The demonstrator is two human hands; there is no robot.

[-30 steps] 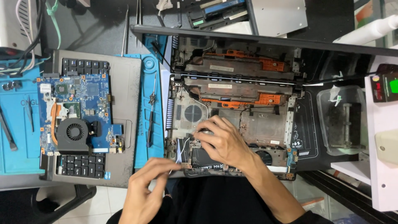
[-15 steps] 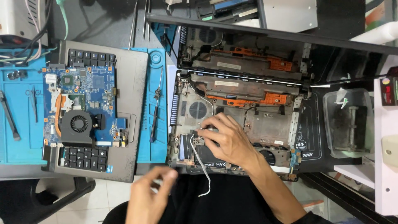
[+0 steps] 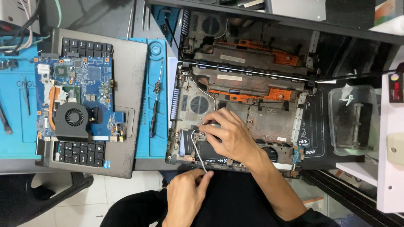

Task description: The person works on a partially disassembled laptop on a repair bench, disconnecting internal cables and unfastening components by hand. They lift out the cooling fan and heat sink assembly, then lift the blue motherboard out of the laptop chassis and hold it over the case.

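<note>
Cable point(image 3: 196, 147), thin and pale, runs in a loop from the lower left corner of the opened laptop base point(image 3: 269, 113) down past its near edge. The left hand point(image 3: 185, 197), just below that near edge, pinches the cable's lower end between thumb and forefinger. The right hand point(image 3: 231, 136) rests inside the laptop base, its fingers point(image 3: 208, 126) curled and pressing down at the cable's upper end, close to the round fan vent point(image 3: 199, 104). Left of the laptop base, a screwdriver point(image 3: 155, 101) lies on a blue mat point(image 3: 149, 138) on the bench point(image 3: 105, 17). Further left, a blue circuit board point(image 3: 78, 98) with a black fan point(image 3: 73, 117) sits on a grey keyboard panel point(image 3: 128, 105). Right of the laptop base stands a clear plastic box point(image 3: 353, 120). Behind the laptop base, a second opened shell point(image 3: 248, 42) lies against it.
</note>
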